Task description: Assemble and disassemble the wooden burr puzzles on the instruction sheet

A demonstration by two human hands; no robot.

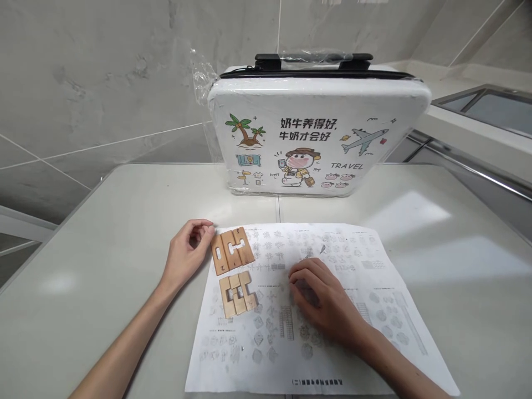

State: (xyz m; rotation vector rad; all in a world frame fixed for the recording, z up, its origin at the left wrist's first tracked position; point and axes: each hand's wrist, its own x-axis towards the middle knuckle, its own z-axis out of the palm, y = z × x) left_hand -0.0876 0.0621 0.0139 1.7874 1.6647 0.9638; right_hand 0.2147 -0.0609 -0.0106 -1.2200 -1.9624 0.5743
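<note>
Wooden tiles (235, 258) and paler blocks (239, 304) lie on paper (332, 360) between left hand (189, 249) and right hand (326, 299), both loosely open.

Case (311, 144) reads "奶牛养得好,牛奶才会好" and "TRAVEL"; wooden piece (224, 257), "2".

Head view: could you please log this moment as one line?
left hand: beside wooden pieces | right hand: over printed sheet | suitcase: upright

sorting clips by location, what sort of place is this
Probably an ordinary indoor room, perhaps at home, though I can't be sure: there is a grey marbled tile-like wall, a pale smooth-topped table and a white hard-shell cartoon-printed case.
</note>
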